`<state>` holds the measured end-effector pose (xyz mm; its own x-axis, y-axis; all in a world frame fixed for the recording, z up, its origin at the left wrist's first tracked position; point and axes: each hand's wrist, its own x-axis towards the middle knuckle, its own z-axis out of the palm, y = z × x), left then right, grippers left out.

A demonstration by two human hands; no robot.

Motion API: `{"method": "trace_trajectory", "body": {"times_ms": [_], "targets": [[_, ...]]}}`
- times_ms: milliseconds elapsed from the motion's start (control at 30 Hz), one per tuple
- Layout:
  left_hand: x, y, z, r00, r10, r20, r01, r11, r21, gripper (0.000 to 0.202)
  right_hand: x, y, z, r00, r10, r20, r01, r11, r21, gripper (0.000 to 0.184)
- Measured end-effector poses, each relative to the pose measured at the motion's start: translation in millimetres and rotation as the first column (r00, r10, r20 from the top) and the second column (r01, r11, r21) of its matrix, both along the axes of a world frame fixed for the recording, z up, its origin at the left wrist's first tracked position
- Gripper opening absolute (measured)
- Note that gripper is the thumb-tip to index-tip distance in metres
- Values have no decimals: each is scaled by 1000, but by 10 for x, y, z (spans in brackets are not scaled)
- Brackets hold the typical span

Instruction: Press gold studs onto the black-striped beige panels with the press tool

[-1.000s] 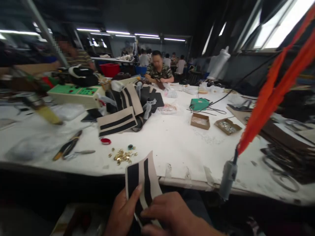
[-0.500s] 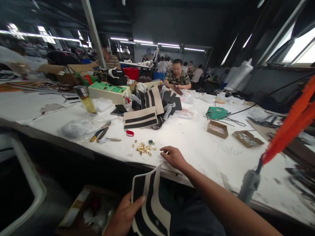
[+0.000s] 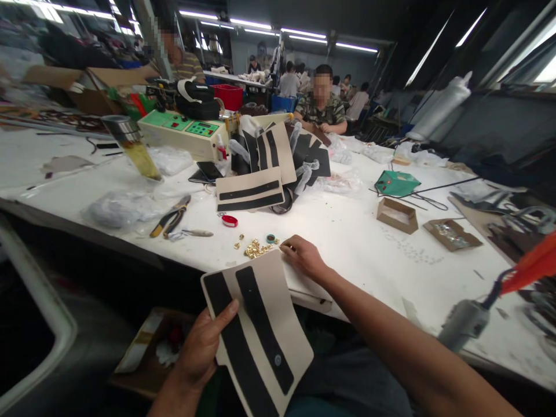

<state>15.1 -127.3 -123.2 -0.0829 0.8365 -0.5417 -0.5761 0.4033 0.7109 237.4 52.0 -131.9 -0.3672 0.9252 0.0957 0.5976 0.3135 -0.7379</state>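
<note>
Two hands are at work: the left hand (image 3: pixel 202 341) grips a striped beige panel (image 3: pixel 264 330), its long axis pointing away from the body, while the right hand (image 3: pixel 304 258), seemingly open, lies just beside its top edge, near gold eyelets (image 3: pixel 256 250).

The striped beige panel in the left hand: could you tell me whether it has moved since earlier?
Yes: the beige panel rose; its top now overlaps the front edge of the white table.
</note>
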Motion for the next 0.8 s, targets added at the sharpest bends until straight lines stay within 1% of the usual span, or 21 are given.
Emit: {"method": "trace_trajectory", "body": {"times_ms": [33, 67, 100, 133, 167, 200, 267, 333, 367, 400, 433, 467, 500, 533, 567, 600, 633, 667, 700, 733, 800], "targets": [[14, 33, 24, 1000, -12, -5, 12, 1000, -1, 59, 43, -130, 67, 987, -34, -155, 23, 997, -76, 25], [41, 63, 47, 1000, -28, -15, 28, 1000, 0, 58, 103, -291, 133, 937, -86, -340, 25, 983, -180, 29], [83, 95, 70, 998, -50, -25, 50, 999, 3, 57, 181, -475, 195, 843, -141, -519, -18, 957, -289, 33], [138, 129, 91, 996, -80, -32, 80, 997, 5, 56, 273, -671, 248, 738, -196, -646, -66, 931, -359, 35], [208, 169, 110, 993, -112, -31, 112, 994, 7, 56, 376, -865, 289, 669, -226, -709, -103, 915, -389, 34], [291, 216, 127, 989, -148, -24, 149, 989, 9, 56, 483, -1047, 316, 643, -242, -726, -94, 917, -389, 33], [489, 331, 153, 971, -238, 0, 238, 971, 13, 58, 689, -1333, 333, 703, -259, -662, -21, 923, -384, 32], [712, 466, 175, 942, -335, -18, 335, 942, 28, 60, 855, -1497, 319, 759, -326, -564, 87, 909, -408, 36], [826, 531, 187, 923, -377, -79, 381, 923, 48, 60, 921, -1543, 311, 756, -378, -535, 143, 892, -428, 39], [939, 589, 200, 896, -397, -197, 419, 905, 78, 60, 978, -1573, 307, 731, -436, -525, 202, 873, -444, 41], [1049, 632, 213, 854, -363, -373, 433, 893, 122, 59, 1026, -1598, 309, 690, -492, -531, 260, 853, -453, 42], [1155, 655, 225, 778, -251, -576, 424, 886, 186, 59, 1068, -1623, 318, 644, -539, -543, 313, 833, -456, 42], [1256, 654, 232, 658, -75, -749, 406, 873, 269, 61, 1102, -1655, 333, 597, -574, -560, 359, 816, -453, 42], [1350, 625, 232, 512, 125, -850, 392, 846, 361, 65, 1128, -1695, 355, 555, -599, -577, 397, 801, -448, 43], [1436, 569, 223, 382, 292, -877, 396, 806, 441, 69, 1144, -1744, 383, 521, -615, -592, 430, 788, -441, 43], [1511, 491, 205, 304, 394, -867, 420, 762, 493, 73, 1151, -1799, 415, 497, -624, -603, 459, 779, -428, 43], [1573, 397, 180, 284, 425, -859, 464, 723, 511, 76, 1147, -1856, 452, 481, -627, -613, 486, 772, -409, 42], [1621, 295, 150, 311, 389, -867, 524, 691, 497, 78, 1132, -1913, 494, 472, -623, -623, 506, 771, -388, 41], [1655, 195, 122, 354, 312, -882, 573, 673, 468, 80, 1108, -1968, 540, 472, -610, -637, 510, 778, -367, 40], [1676, 103, 100, 400, 211, -892, 602, 673, 429, 85, 1076, -2017, 590, 480, -585, -654, 492, 797, -351, 39], [1681, -35, 96, 486, -38, -873, 625, 713, 317, 91, 1000, -2097, 692, 502, -504, -703, 390, 857, -336, 36]]}}
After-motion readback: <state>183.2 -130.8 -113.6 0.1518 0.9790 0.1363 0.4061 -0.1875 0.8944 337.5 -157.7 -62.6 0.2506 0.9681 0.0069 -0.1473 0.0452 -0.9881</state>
